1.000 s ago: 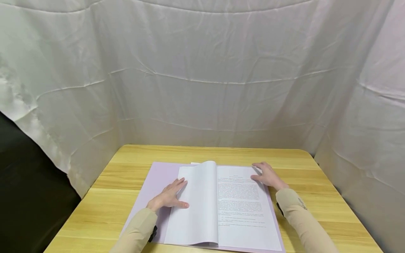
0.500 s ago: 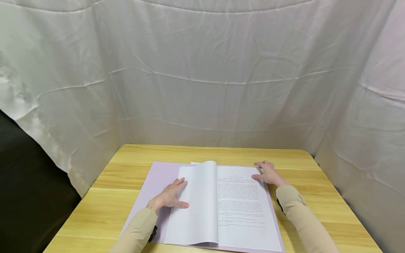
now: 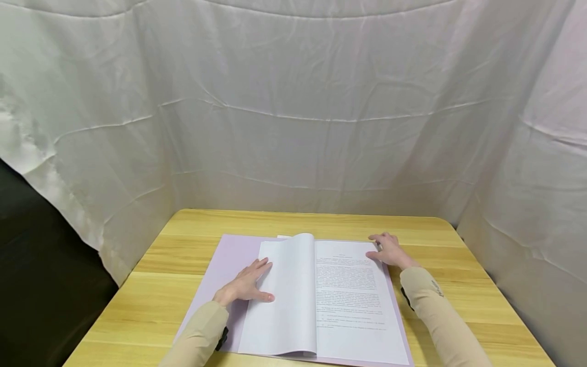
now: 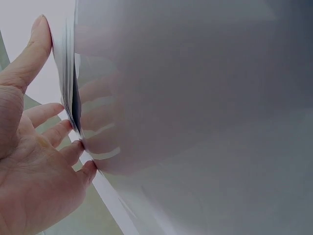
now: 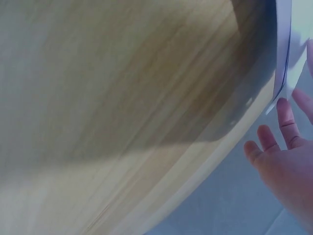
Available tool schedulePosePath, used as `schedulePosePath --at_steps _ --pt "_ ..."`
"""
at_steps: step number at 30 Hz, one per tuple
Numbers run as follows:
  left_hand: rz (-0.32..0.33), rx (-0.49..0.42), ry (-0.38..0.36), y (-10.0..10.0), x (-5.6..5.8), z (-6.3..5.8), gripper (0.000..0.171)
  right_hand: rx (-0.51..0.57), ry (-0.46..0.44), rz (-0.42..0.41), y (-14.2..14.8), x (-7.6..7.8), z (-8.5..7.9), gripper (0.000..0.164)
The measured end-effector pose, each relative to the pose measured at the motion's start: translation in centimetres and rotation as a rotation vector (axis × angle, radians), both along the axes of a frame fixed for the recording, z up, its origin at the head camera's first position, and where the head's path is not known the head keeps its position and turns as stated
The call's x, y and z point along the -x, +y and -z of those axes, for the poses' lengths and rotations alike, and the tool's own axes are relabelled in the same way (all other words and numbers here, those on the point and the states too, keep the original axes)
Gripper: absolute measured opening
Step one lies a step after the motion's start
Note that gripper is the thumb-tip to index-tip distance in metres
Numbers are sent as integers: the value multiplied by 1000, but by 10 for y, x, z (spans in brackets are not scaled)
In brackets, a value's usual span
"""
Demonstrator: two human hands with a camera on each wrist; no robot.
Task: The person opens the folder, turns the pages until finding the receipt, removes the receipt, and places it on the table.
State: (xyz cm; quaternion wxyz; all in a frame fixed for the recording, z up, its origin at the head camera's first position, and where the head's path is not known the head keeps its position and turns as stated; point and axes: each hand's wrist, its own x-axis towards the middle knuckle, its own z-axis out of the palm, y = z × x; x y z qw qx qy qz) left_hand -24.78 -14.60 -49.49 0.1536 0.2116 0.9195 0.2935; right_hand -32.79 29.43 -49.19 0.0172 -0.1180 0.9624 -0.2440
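A lavender folder [image 3: 236, 255] lies spread out on the wooden table, with a stack of printed sheets in it. Several turned-over sheets [image 3: 279, 306] bow up along the middle, their blank side showing. To their right, a printed page [image 3: 348, 306] lies flat. My left hand [image 3: 247, 283] rests with spread fingers on the left edge of the turned sheets; in the left wrist view, its fingertips meet the edge of the paper stack [image 4: 70, 73]. At the printed page's upper right corner, my right hand [image 3: 390, 252] touches the paper with thumb and fingers apart.
The wooden table [image 3: 137, 306] has rounded far corners. Pale grey curtains [image 3: 321, 127] hang behind it and on both sides. Dark cloth [image 3: 41, 275] shows at the left. A small white slip [image 3: 283, 236] sticks out past the folder's top edge.
My right hand has shifted slightly to the right at the page's corner. The left hand and the sheets look the same.
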Motion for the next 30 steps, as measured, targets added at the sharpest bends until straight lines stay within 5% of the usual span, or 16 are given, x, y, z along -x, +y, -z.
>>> schedulePosePath --at_steps 30 --pt "7 10 0 1 0 -1 97 104 131 69 -4 1 2 32"
